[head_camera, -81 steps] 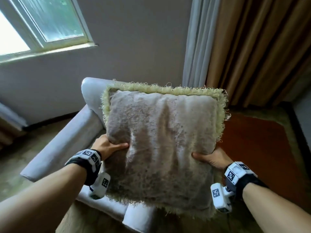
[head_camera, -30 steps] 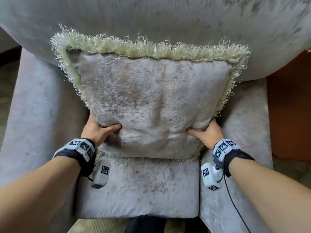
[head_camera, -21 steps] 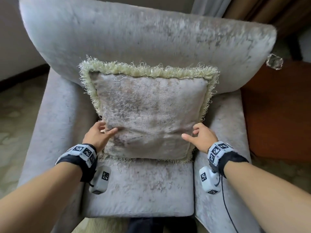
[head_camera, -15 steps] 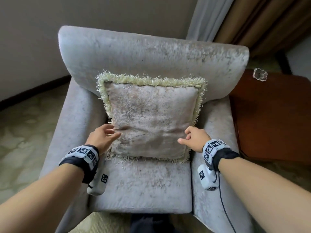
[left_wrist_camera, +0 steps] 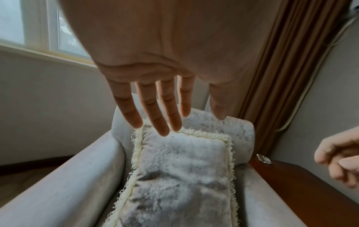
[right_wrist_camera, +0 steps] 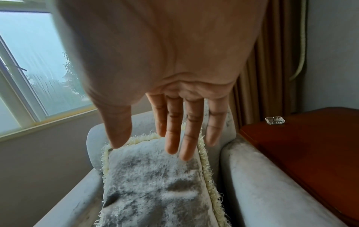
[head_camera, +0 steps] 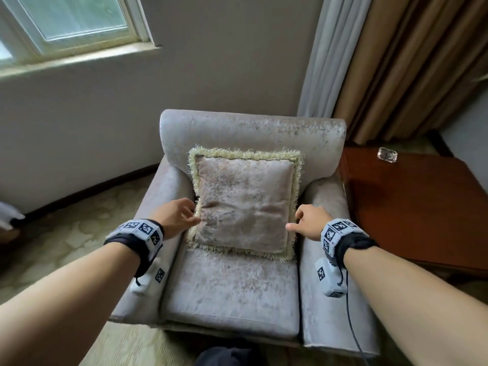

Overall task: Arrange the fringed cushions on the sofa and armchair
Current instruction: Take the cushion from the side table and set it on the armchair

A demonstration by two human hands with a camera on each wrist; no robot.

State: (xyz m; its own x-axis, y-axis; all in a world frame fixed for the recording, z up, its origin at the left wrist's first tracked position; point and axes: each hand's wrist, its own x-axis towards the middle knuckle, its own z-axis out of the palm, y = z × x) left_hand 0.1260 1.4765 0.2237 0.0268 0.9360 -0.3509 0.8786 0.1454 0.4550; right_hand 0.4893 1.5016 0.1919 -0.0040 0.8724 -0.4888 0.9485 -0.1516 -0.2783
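Note:
A square velvet cushion (head_camera: 244, 204) with a pale green fringe leans upright against the backrest of the grey armchair (head_camera: 229, 289), resting on the seat. My left hand (head_camera: 176, 217) hovers by the cushion's left edge, fingers straight and spread, holding nothing. My right hand (head_camera: 307, 220) hovers by the right edge, fingers relaxed and empty. The left wrist view shows the left hand (left_wrist_camera: 165, 110) above the cushion (left_wrist_camera: 180, 176), apart from it. In the right wrist view the right hand (right_wrist_camera: 174, 132) hangs over the cushion (right_wrist_camera: 155, 184) with straight fingers.
A reddish wooden side table (head_camera: 412, 207) stands against the armchair's right arm, with a small glass dish (head_camera: 387, 155) on it. Brown and white curtains (head_camera: 383, 64) hang behind. A window (head_camera: 68, 25) sits at upper left. Patterned carpet (head_camera: 66, 241) lies to the left.
Both hands let go of the cushion after setting it against the backrest and have drawn back from it. My head has pulled back, so the whole armchair shows.

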